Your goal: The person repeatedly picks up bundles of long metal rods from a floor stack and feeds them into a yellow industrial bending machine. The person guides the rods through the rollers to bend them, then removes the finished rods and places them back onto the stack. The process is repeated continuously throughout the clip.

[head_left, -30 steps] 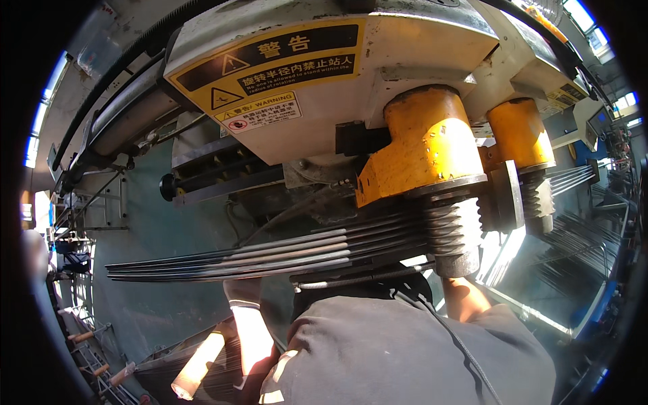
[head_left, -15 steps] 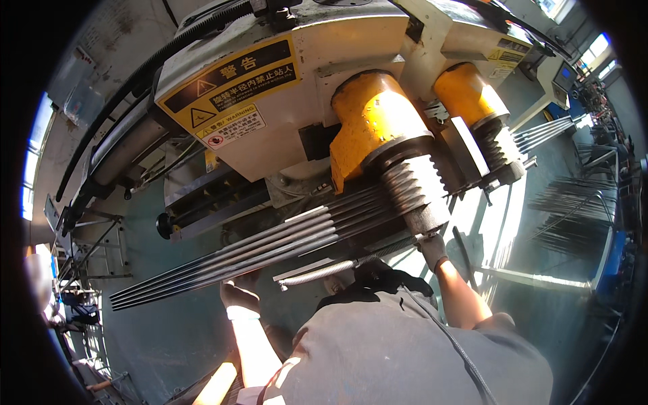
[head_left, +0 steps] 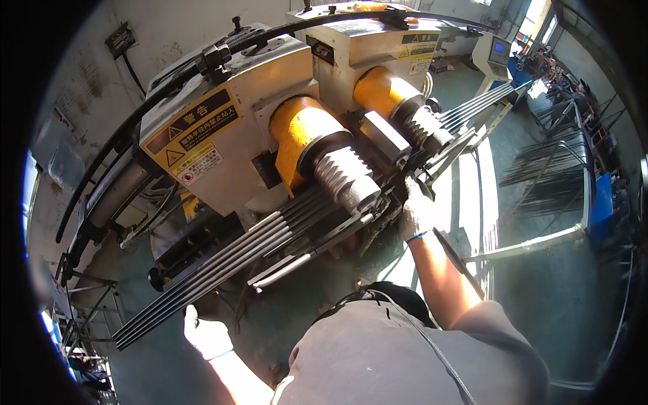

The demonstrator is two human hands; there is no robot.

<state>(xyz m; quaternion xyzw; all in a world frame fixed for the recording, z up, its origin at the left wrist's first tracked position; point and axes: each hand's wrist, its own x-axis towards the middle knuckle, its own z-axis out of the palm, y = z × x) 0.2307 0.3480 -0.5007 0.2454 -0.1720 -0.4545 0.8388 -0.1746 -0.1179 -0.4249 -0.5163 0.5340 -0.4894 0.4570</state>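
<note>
Long grey metal rods [head_left: 236, 260] lie side by side, running from the lower left into a bending machine with two yellow housings [head_left: 307, 135]. My left hand [head_left: 206, 333], in a white glove, is just below the rods near their left ends. Its thumb points up; the other fingers are hard to make out. My right hand [head_left: 417, 210], gloved too, reaches to the dark clamping parts beside the front ribbed roller [head_left: 347, 177]. Its fingertips are hidden among those parts. A thin bar with a spring [head_left: 283, 271] sits below the rods.
A dark hose [head_left: 128, 138] arches over the machine's cream body. At the right, a rack [head_left: 587, 162] stands beside many thin rods [head_left: 540, 169]. A control box with a screen [head_left: 498, 50] is at the back right. A metal frame [head_left: 101, 297] stands at the left.
The view has shifted, and the machine sits further left. My right hand has moved from under the front roller to the gap right of it. My left hand has moved toward the rods' left ends.
</note>
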